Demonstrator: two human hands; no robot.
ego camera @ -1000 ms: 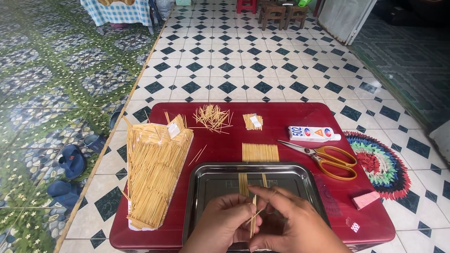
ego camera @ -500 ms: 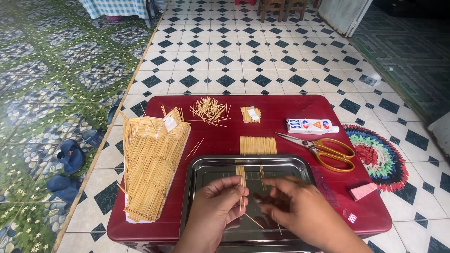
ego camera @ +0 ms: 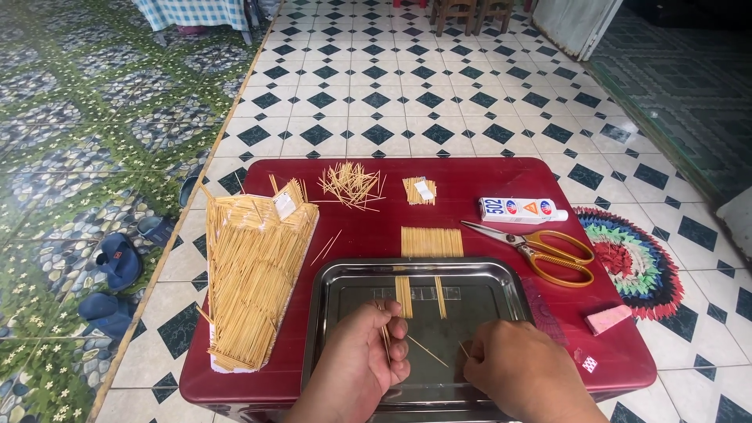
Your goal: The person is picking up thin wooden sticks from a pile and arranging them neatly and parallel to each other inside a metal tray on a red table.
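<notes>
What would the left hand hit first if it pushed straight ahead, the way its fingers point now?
Probably the narrow strip of glued toothpicks lying in the metal tray, just beyond the left hand. Depth is unclear, so it might pass over it.

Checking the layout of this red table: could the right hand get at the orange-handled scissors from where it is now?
Probably yes. The right hand rests at the steel tray, and the orange-handled scissors lie in the open on the red table on that side, with nothing between.
</notes>
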